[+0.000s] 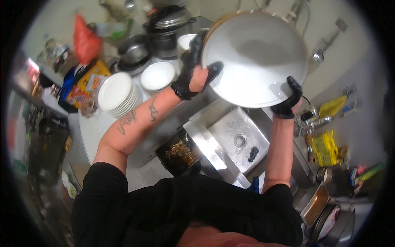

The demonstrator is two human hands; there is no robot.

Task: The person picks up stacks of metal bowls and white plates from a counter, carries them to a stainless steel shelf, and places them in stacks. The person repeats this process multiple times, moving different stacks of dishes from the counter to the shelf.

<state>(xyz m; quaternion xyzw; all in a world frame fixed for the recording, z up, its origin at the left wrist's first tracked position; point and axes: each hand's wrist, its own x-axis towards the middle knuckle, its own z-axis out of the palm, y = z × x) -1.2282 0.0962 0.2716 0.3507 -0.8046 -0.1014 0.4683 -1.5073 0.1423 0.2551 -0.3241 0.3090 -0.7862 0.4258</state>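
Observation:
A stack of large white round plates (247, 74) is raised in front of me, with the top plate's face tipped toward me. My left hand (197, 66), in a black glove, grips the stack's left rim with the thumb on the top plate. At the lower right rim, my right hand (288, 100) holds on, also black-gloved, its thumb over the edge. How many plates are in the stack cannot be seen. Beneath the plates is a stainless steel sink (228, 136) with a drain (240, 140) and a dark scouring pad (253, 153).
On the white table (89, 132) at left stand a tall stack of white plates (114, 92), a shorter plate stack (158, 75) and metal pots (134, 49). A dark bin (182, 152) of food scraps sits below. A yellow jug (324, 148) stands right of the sink.

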